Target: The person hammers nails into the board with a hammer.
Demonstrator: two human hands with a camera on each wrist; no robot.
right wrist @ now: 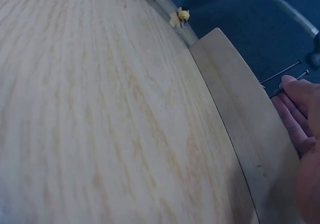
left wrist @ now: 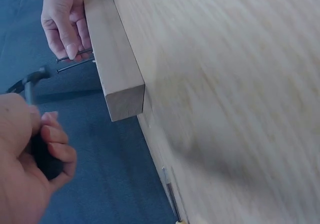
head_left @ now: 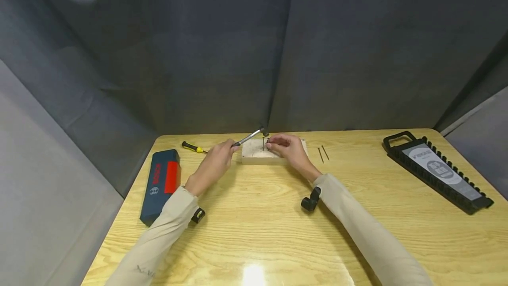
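My left hand (head_left: pixel 214 162) grips a hammer by its dark handle. The hammer's metal shaft (head_left: pixel 250 137) slants up to the right, and its head (left wrist: pixel 37 76) hangs close to two nails. Beneath them lies a pale wooden block (head_left: pixel 262 161) near the table's back edge. One nail (head_left: pixel 263 144) stands upright in the block. Beside it, my right hand (head_left: pixel 291 148) pinches a second nail (right wrist: pixel 303 75) between thumb and finger. That nail's point is hidden by the fingers, so I cannot tell whether it is in the wood.
Two loose nails (head_left: pixel 323 153) lie right of the block. A yellow-and-black screwdriver (head_left: pixel 193 147) rests at the back left, behind a blue-and-red Bosch box (head_left: pixel 159 186). On the right lies a black toothed tool rack (head_left: pixel 436 171). A dark curtain (head_left: pixel 222 56) hangs behind the table.
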